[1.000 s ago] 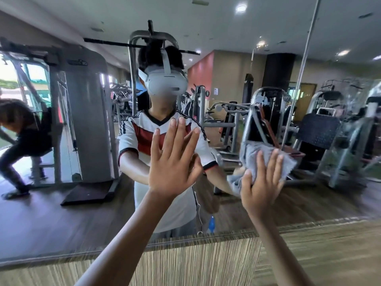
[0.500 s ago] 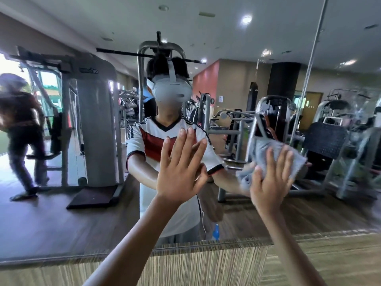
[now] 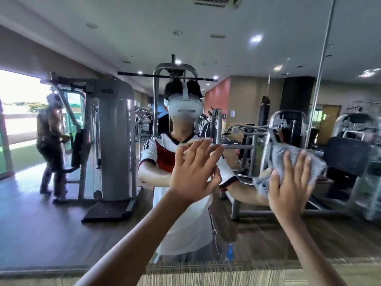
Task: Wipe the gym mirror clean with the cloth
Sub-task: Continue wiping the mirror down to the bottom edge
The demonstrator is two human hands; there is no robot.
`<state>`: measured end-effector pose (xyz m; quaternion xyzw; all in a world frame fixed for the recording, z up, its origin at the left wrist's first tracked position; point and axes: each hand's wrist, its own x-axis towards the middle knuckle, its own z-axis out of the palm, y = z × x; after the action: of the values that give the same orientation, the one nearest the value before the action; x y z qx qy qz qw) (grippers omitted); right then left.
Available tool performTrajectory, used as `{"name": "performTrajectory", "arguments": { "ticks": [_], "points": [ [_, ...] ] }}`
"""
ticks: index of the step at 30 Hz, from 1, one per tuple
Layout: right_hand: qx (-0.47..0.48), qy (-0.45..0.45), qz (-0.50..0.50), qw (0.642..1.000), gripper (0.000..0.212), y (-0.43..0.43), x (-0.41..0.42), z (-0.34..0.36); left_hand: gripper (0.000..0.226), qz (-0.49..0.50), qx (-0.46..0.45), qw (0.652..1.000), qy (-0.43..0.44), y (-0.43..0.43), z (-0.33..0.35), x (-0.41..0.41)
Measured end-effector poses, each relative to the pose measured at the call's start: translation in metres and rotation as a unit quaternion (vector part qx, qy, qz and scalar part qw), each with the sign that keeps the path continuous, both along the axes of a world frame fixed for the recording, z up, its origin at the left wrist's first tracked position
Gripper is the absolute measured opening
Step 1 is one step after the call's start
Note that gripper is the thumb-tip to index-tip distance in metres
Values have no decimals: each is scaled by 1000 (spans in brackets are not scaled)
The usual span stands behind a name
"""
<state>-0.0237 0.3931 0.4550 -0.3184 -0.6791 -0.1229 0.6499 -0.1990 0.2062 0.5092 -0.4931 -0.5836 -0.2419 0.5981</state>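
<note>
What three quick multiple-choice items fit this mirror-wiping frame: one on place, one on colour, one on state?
1. Where is the cloth?
A) on the floor
B) draped over the left forearm
C) pressed to the mirror under the right hand

2. What colour is the cloth?
A) grey
B) red
C) yellow

3. What state is the left hand in?
A) gripping the cloth
B) open, fingers spread, holding nothing
C) clenched in a fist

Answers:
1. C: the flat right hand covers the cloth against the mirror.
2. A: grey fabric shows around that hand.
3. B: the left hand is raised and spread, with nothing in it.
</note>
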Motion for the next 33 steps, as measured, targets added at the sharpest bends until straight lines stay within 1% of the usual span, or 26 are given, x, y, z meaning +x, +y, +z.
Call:
{"name": "performTrajectory", "arguments": {
  "ticks": [2,3,5,7,10,12,13,15,18,20,22,25,27,29,31,33],
  "points": [
    [-66,83,1,994,60,-2,-7,44,54,8,-21,1000,12,5,31,3],
    [-78,110,9,991,61,-7,-12,64,55,12,-23,1000,13,8,47,4],
    [-61,119,21,991,61,-18,-26,87,57,17,-22,1000,13,16,76,7],
    [1,68,26,997,59,-28,-34,79,60,32,-25,999,26,22,91,6],
    [107,-47,23,993,54,-21,-26,27,64,79,-38,995,52,26,90,0],
    [115,-69,10,991,52,-5,-8,-3,65,80,-31,995,55,28,88,0],
    [98,-56,6,994,53,1,1,-8,65,75,-26,995,56,29,88,1],
    [38,5,-5,999,57,11,9,4,66,66,-13,996,59,31,88,3],
    [-58,119,2,991,61,7,-1,65,65,56,0,996,62,32,88,2],
    [-66,140,4,988,64,-3,-18,91,64,48,0,997,64,31,87,2],
    [-5,96,3,995,62,-17,-33,88,64,43,-2,997,64,31,88,1],
    [113,-28,11,993,55,-20,-32,45,64,35,0,997,62,30,89,-1],
    [138,-61,15,989,53,-7,-15,22,65,34,3,998,60,31,88,0],
    [109,-33,7,994,52,5,-1,23,65,31,8,998,59,32,86,1],
    [46,31,-9,998,56,7,-2,44,65,29,13,998,59,33,86,2],
    [-18,101,-9,995,58,-3,-13,71,64,29,13,998,58,34,86,1]
  ]
}}
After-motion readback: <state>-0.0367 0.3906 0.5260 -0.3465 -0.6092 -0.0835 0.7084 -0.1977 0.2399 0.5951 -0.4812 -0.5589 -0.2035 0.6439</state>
